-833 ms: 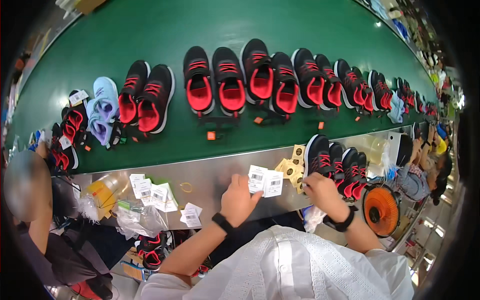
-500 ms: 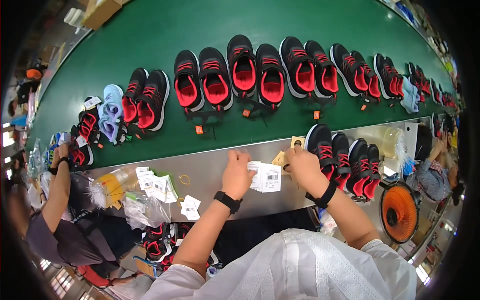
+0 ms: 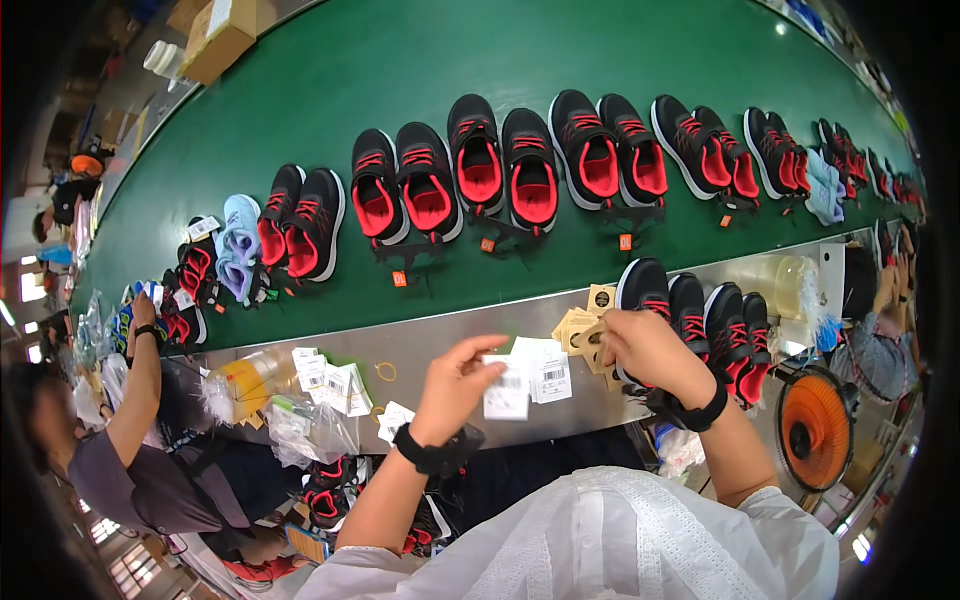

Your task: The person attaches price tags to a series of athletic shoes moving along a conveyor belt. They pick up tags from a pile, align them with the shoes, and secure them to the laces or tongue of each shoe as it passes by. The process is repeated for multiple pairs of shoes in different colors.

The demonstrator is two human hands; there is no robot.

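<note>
My left hand (image 3: 448, 392) has its thumb and fingers at a white barcode tag (image 3: 508, 390), which is blurred and seems pinched at its top. Just right of it, a small fan of white tags (image 3: 549, 374) lies on the metal ledge (image 3: 470, 325). My right hand (image 3: 645, 350) pinches a tan card tag (image 3: 592, 347) with a round dark mark, beside a loose pile of similar tan tags (image 3: 570, 328). Black sneakers (image 3: 690, 310) with red laces and linings stand close to the right of that hand. Both wrists wear black bands.
Black-and-red sneakers (image 3: 430, 180) with orange tags line the green table (image 3: 440, 50). Light blue shoes (image 3: 240, 245) stand further left. More white tags (image 3: 340, 388), a rubber band (image 3: 386, 371) and a clear plastic bag (image 3: 315, 430) lie leftward. A co-worker (image 3: 150, 470) works at left; an orange fan (image 3: 812, 430) stands at right.
My left hand has moved lower and slightly left, with a white tag now at its fingers. My right hand has shifted right and down, and more of the tan tags are visible.
</note>
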